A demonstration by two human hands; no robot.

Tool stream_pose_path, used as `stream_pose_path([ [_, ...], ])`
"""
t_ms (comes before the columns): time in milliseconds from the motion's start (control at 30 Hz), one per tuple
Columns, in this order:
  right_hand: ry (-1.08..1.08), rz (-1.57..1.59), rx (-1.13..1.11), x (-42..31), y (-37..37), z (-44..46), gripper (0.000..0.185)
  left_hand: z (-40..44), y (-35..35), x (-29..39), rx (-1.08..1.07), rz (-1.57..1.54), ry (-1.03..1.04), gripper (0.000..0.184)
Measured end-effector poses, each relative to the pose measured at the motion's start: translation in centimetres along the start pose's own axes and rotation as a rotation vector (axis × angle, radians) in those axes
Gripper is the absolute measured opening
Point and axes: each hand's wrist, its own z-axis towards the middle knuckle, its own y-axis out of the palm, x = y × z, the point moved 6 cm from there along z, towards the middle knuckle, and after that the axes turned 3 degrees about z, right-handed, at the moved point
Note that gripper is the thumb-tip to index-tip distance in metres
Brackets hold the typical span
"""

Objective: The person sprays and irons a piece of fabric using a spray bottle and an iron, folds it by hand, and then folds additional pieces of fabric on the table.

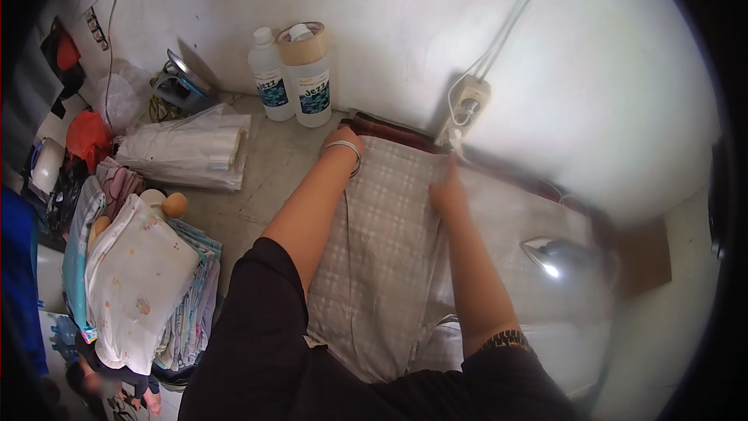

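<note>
A light checked cloth [382, 242] lies over the padded surface in front of me. My left hand [344, 139], with a bangle at the wrist, has its fingers closed on the cloth's far left corner. My right hand [448, 189] is at the cloth's far right edge, its fingers closed in a pinch on that edge. Right of my right arm an iron [565, 253] rests on the pale sheet [514, 226], with a bright glint on it.
Two white bottles [273, 78] [313, 93] stand by the wall, one with a tape roll [301, 45] on top. A power strip [466, 109] hangs on the wall. Left are another iron [183, 84], plastic packs [183, 148], folded cloths [144, 273] and a person [117, 378].
</note>
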Motion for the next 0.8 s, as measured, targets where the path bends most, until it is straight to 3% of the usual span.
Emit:
stream_pose_path([
  [67,0.049,0.033,-0.045,-0.2,0.1,-0.5,0.073,-0.2,0.0,0.1,0.056,-0.037,-0.008,0.042],
  [133,0.132,0.018,-0.034,-1.5,-1.5,-0.8,0.071,-1.4,-1.3,2.1,0.104,-0.344,0.339,0.034],
  [167,0.217,0.003,-0.027,-1.4,-2.0,-1.0,0.069,-1.6,-1.6,2.3,0.101,-0.345,0.339,0.034],
  [233,0.133,-0.039,0.035,-0.1,-0.8,-0.7,0.066,-3.7,-3.4,4.5,0.232,-0.125,0.657,0.035],
  [267,0.045,-0.076,0.1,0.4,-0.3,-0.5,0.063,-4.4,-4.1,5.0,0.231,-0.128,0.657,0.035],
  [333,-0.055,-0.014,0.189,0.7,0.0,-0.8,0.062,-6.2,-3.6,6.4,-0.086,0.345,0.587,0.04],
  [400,-0.142,0.05,0.281,0.6,-0.8,-1.0,0.06,-6.8,-3.9,7.9,-0.097,0.427,0.64,0.043],
  [467,-0.036,0.504,0.235,1.4,-1.4,-0.9,0.062,-6.8,-2.7,9.1,-0.114,0.511,0.69,0.046],
  [500,-0.034,0.507,0.234,0.8,-2.0,-0.6,0.062,-6.6,-1.9,10.1,-0.144,0.365,0.757,0.048],
  [567,0.325,1.41,0.049,0.7,-1.5,-0.1,0.053,-6.7,-1.4,11.3,-0.176,0.221,0.814,0.051],
  [600,0.331,1.412,0.048,0.3,-2.5,-0.1,0.053,-7.4,-1.5,12.1,-0.256,0.02,0.847,0.05],
  [633,0.304,1.504,-0.165,-1.0,-3.0,-0.2,0.045,-8.4,-2.2,12.8,-0.336,-0.182,0.875,0.05],
  [667,0.273,1.585,-0.378,-2.4,-3.7,-0.7,0.038,-8.9,-3.0,13.1,-0.343,-0.181,0.878,0.05],
  [733,0.241,1.57,-0.343,-3.6,-5.8,-1.5,0.028,-10.3,-5.0,12.9,-0.408,0.092,0.861,0.048],
  [800,0.114,1.367,-0.136,-3.6,-8.1,-1.6,0.029,-10.0,-5.8,11.4,-0.29,0.477,0.761,0.04],
])
